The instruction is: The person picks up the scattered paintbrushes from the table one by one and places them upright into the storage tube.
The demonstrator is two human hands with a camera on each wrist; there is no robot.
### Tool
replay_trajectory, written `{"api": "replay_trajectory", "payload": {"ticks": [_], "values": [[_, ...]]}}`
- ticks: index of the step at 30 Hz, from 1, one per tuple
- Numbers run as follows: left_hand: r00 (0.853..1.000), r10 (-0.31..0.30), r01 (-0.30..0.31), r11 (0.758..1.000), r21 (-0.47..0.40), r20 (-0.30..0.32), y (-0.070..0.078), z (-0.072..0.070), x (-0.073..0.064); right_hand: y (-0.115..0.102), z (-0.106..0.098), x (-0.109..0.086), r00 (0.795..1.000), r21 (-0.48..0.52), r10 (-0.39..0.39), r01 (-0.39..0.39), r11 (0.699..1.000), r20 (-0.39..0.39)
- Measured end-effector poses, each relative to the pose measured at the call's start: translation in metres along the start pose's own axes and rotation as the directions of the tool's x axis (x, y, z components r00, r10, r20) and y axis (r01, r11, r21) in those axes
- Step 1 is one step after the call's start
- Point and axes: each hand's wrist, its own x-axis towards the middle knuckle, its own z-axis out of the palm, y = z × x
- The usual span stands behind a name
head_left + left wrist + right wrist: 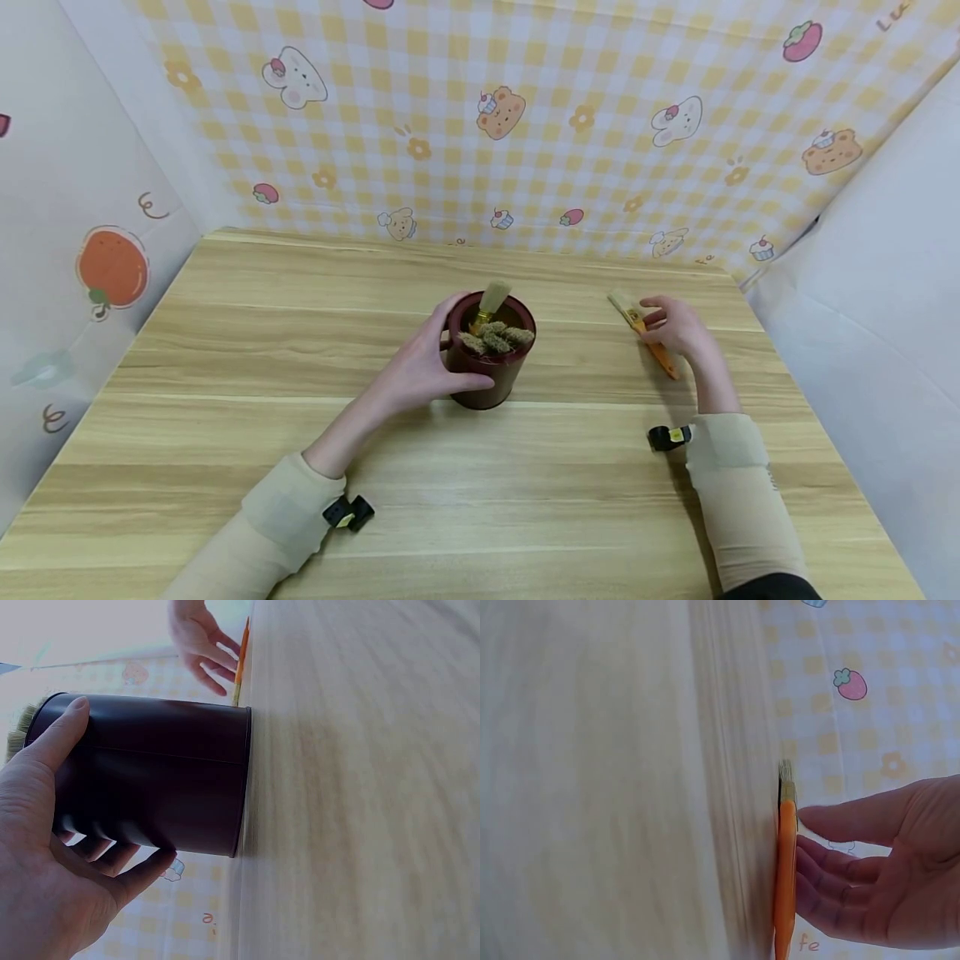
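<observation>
A dark red cylindrical container (486, 385) stands upright on the table. My left hand (423, 367) grips it, the thumb (64, 735) along one side and the fingers round the other. Inside are a paintbrush (493, 298) with its pale bristles up and several more bristle tufts (495, 340); most of their handles are hidden. Well to the right, a flat paintbrush (660, 357) with an orange handle lies on the table, bristles toward the back. My right hand (678, 327) is at this brush, fingers loosely bent; in the right wrist view no firm hold on the handle (784, 877) shows.
The wood-grain table (450, 517) meets a yellow checked cloth wall (450, 167) at its back edge. White sheets hang at the left (82, 192) and right (862, 292) sides. Small black cameras sit on both beige sleeves.
</observation>
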Motion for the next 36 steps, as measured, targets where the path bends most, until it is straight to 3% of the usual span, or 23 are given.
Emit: {"api": "replay_trajectory", "payload": {"ticks": [12, 18, 21, 27, 32, 36], "values": [[1.0, 0.008, -0.008, 1.0, -0.022, 0.003, 0.001, 0.0, -0.001, -0.001, 0.003, 0.002, 0.997, -0.047, -0.018, 0.021, 0.999, 0.07], [1.0, 0.013, -0.012, 1.0, -0.022, 0.005, 0.001, 0.0, 0.0, -0.006, 0.005, 0.001, 0.997, -0.027, -0.009, 0.011, 1.0, 0.074], [1.0, 0.007, -0.007, 1.0, -0.003, 0.003, 0.001, 0.0, 0.0, -0.009, 0.006, 0.001, 0.998, 0.033, -0.005, 0.003, 0.999, 0.057], [1.0, -0.004, 0.004, 1.0, 0.008, 0.005, 0.0, 0.0, 0.0, -0.022, 0.005, -0.005, 0.998, 0.194, -0.062, 0.067, 0.979, -0.029], [1.0, 0.0, 0.0, 1.0, 0.0, 0.001, 0.0, 0.0, 0.0, -0.041, 0.001, -0.015, 0.983, 0.202, -0.118, 0.145, 0.969, -0.138], [1.0, 0.002, -0.002, 1.0, -0.005, 0.002, 0.0, 0.0, 0.0, -0.057, 0.0, -0.025, 0.952, 0.181, -0.179, 0.227, 0.957, -0.247]]}}
